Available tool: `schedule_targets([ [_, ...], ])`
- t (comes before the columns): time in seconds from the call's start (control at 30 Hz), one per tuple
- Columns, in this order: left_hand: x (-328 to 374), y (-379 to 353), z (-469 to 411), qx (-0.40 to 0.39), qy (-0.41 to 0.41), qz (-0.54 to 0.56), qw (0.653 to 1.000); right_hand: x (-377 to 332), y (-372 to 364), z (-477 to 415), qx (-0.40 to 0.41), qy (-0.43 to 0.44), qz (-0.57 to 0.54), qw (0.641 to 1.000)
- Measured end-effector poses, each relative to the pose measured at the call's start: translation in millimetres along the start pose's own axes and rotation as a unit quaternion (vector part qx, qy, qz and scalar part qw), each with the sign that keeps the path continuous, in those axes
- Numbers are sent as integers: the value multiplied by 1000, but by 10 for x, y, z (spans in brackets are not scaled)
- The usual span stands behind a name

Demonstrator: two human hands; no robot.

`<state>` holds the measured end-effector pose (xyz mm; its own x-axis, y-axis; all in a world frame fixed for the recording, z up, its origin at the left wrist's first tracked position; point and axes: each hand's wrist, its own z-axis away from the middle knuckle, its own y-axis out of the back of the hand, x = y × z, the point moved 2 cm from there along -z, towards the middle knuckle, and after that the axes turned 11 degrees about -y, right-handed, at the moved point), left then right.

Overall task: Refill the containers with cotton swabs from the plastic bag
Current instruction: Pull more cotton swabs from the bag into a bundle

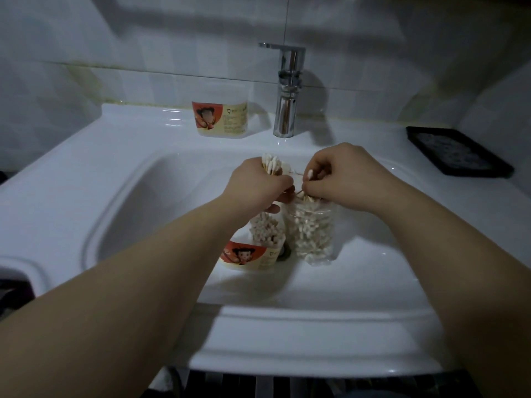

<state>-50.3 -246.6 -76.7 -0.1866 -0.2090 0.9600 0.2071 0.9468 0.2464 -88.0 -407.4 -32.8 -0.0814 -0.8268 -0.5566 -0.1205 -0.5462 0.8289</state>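
Over the white sink basin [138, 214], my left hand [258, 185] grips a bundle of cotton swabs [271, 165], white tips pointing up. My right hand [342, 176] pinches a few swabs at the mouth of the clear plastic bag [311, 234], which stands in the basin packed with swabs. Just left of the bag, a round container with a red and yellow label [248, 255] holds swabs that stick out of its top. A second container with the same label [219, 119] stands on the rim at the back, left of the tap.
A chrome tap [287, 90] rises behind the basin. A dark rectangular tray [457, 150] lies on the counter at the right. The drain [286, 251] shows between the container and the bag. White tiles cover the wall behind.
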Motion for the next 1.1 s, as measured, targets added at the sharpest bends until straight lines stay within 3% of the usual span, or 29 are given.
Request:
schedule_targets([
  [0.1,-34,1,-16,-14,-4,-17,1000,17,-30,-10,-23,-15,-5,1000],
  [0.23,-79,-29,-5,-53,-9,-45,998,61,-130,2,-90,-39,66,993],
  [0.4,-76,-53,2,-66,-30,-73,995,55,-223,9,-122,-20,93,988],
  [0.73,-71,-37,6,-45,-11,-59,997,80,42,-31,-44,-45,-58,996],
  [0.9,-45,-32,5,-27,-31,-54,998,106,60,-35,-46,-66,-89,993],
  [1.1,-1,-49,17,-51,-6,29,998,91,52,-75,-9,-73,-149,986],
])
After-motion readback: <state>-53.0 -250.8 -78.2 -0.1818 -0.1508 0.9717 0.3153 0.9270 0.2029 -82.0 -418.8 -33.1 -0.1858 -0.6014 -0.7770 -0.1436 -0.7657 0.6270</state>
